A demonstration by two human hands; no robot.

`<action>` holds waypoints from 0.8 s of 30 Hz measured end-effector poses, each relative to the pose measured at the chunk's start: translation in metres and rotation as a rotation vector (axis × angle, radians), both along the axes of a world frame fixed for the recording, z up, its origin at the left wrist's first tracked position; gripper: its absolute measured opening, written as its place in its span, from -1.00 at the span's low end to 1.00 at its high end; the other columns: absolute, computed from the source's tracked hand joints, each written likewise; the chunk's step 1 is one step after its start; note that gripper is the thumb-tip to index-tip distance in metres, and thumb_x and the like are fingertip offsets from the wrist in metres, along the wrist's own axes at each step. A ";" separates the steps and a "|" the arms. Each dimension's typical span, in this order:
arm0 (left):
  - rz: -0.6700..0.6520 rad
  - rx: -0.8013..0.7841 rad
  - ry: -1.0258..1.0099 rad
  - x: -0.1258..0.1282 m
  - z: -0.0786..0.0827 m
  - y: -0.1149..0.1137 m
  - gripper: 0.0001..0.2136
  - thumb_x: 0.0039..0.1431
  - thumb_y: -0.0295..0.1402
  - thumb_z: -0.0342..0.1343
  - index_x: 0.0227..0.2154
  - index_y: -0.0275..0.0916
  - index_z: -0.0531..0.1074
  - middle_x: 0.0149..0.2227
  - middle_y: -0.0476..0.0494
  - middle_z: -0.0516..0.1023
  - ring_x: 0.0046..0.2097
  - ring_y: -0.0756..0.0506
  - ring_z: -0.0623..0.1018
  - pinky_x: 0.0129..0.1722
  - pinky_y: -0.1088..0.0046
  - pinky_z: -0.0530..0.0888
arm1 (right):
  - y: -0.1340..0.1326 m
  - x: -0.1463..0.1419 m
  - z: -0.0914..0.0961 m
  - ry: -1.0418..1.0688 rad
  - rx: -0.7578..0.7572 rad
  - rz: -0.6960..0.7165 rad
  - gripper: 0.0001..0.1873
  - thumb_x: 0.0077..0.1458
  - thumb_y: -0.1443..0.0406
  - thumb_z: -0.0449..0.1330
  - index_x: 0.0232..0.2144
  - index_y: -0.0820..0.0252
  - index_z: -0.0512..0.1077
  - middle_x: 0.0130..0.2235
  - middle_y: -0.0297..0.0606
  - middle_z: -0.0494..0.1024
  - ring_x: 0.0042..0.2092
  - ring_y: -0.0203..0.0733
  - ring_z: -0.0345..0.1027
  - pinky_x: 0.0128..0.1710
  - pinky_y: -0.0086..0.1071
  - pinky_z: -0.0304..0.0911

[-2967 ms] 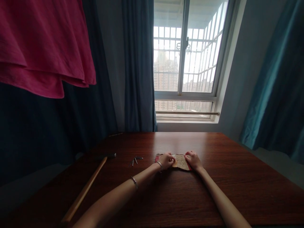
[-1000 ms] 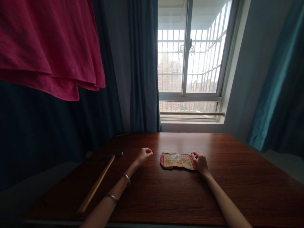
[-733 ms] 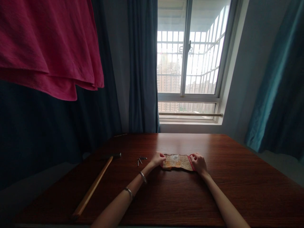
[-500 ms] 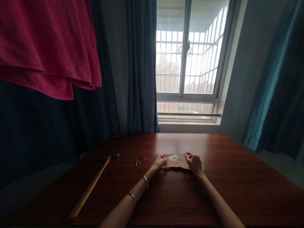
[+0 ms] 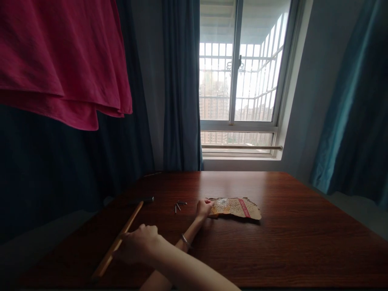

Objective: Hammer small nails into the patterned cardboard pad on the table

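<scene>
My left hand [image 5: 205, 208] is closed on the left end of a torn piece of corrugated cardboard [image 5: 235, 207], thumb on top. The cardboard has dark specks, a red printed band and a shiny clear patch, and lies roughly flat on the table. My right hand [image 5: 138, 243] crosses over my left forearm and is at the handle of a hammer [image 5: 131, 220], its fingers closing round the wood. Shadow hides part of those fingers. The hammer lies slanted, its dark metal head at the far end. Several loose nails [image 5: 179, 205] lie between the hammer and the cardboard.
A brown wooden table [image 5: 287, 242] carries everything. Behind it are a barred window [image 5: 238, 93] and a blue curtain [image 5: 182, 89]. A pink cloth [image 5: 63, 60] hangs at the upper left, and another blue curtain [image 5: 342, 101] hangs at the right.
My right hand has let go of the cardboard's right part and swung left across my left arm to the hammer handle. The red band now shows. My left hand stays on the cardboard.
</scene>
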State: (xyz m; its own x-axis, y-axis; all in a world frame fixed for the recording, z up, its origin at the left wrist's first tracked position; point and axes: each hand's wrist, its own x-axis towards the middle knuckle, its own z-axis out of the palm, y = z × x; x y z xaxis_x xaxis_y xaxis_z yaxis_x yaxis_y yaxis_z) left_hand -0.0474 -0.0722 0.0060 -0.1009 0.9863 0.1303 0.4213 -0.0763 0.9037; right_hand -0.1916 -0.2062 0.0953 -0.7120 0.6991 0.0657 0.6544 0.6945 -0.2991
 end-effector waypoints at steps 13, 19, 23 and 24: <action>0.012 0.044 0.000 -0.002 0.001 -0.005 -0.84 -0.09 -0.37 0.15 -0.53 -0.39 0.54 -0.50 -0.20 0.57 -0.40 -0.10 0.54 -0.41 0.49 0.40 | 0.009 -0.083 -0.050 -0.041 -0.018 -0.008 -0.36 -0.13 -0.21 0.05 -0.18 0.08 0.45 -0.09 -0.06 0.54 -0.08 0.22 0.39 -0.40 0.02 0.29; 0.006 0.043 -0.002 -0.005 0.000 -0.005 -0.84 -0.09 -0.35 0.16 -0.53 -0.38 0.54 -0.48 -0.19 0.57 -0.38 -0.10 0.54 -0.39 0.49 0.41 | 0.014 -0.076 -0.045 0.023 -0.150 -0.113 -0.28 -0.20 -0.10 0.19 -0.08 0.28 0.41 -0.09 0.18 0.49 -0.05 0.36 0.34 -0.37 0.07 0.30; -0.004 0.044 0.006 -0.005 -0.002 -0.004 -0.82 -0.07 -0.33 0.14 -0.52 -0.37 0.52 -0.45 -0.23 0.58 -0.36 -0.12 0.55 -0.36 0.47 0.40 | 0.024 -0.057 -0.037 0.130 -0.269 -0.200 -0.17 -0.25 0.04 0.26 0.05 0.41 0.27 -0.05 0.26 0.44 -0.04 0.32 0.35 -0.29 0.06 0.32; -0.007 0.047 0.010 -0.005 -0.003 -0.004 -0.82 -0.06 -0.33 0.13 -0.52 -0.37 0.52 -0.44 -0.25 0.58 -0.35 -0.13 0.54 -0.36 0.46 0.40 | 0.027 -0.051 -0.035 0.159 -0.290 -0.248 -0.08 -0.29 0.10 0.29 0.11 0.47 0.18 -0.02 0.30 0.40 -0.02 0.32 0.33 -0.26 0.05 0.32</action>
